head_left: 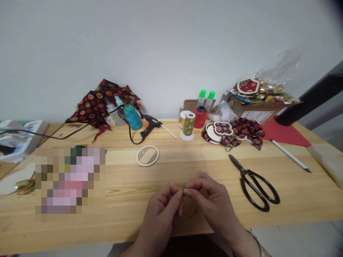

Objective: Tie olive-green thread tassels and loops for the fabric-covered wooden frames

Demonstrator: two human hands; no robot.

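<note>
Left hand (pixel 163 210) and right hand (pixel 214 200) are pinching thread (pixel 184 186) between them, while scissors (pixel 244 173) are lying rightward and a spool (pixel 189 125) and glue gun (pixel 151 126) are sitting beyond.

A thin olive-gold thread (pixel 184 186), mostly hidden, its fine ends poking upward, is pinched between 2 hands (pixel 164 208) (pixel 213 200)

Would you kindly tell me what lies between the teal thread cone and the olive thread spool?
In the head view, a black glue gun with a white stick extending from it lies between them.
</note>
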